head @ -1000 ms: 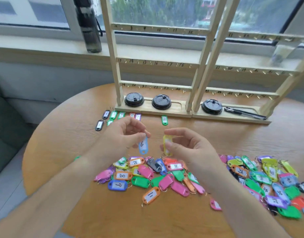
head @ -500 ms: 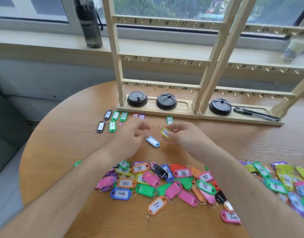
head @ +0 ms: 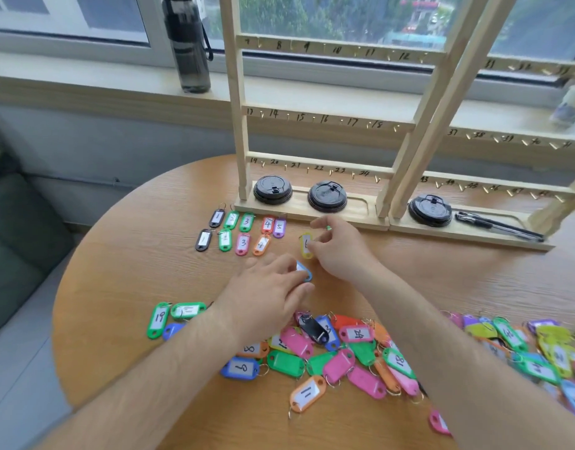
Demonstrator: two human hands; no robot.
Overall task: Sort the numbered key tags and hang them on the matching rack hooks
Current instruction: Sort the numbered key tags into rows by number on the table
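Note:
Two rows of sorted tags [head: 244,232], numbered 1 to 5, lie on the round wooden table [head: 133,254] in front of the wooden hook rack [head: 322,122]. My right hand [head: 339,251] pinches a yellow tag [head: 306,245] just above the table, right of those rows. Just below it, my left hand [head: 266,293] lies low over a light blue tag [head: 305,272], which shows between its fingertips and thumb. A mixed pile of coloured tags [head: 331,355] lies nearer to me, partly under my forearms. The rack's numbered hooks carry no tags.
Black cup lids [head: 272,189] and black pens [head: 497,224] sit in the rack's base trays. Another heap of tags [head: 539,349] spreads at the right edge. A dark bottle [head: 190,43] stands on the windowsill. A sofa [head: 16,235] is left of the table.
The blue tag went from my left hand onto the table, and that hand now covers it again. My right hand carried the yellow tag forward toward the sorted rows. The camera tilted down.

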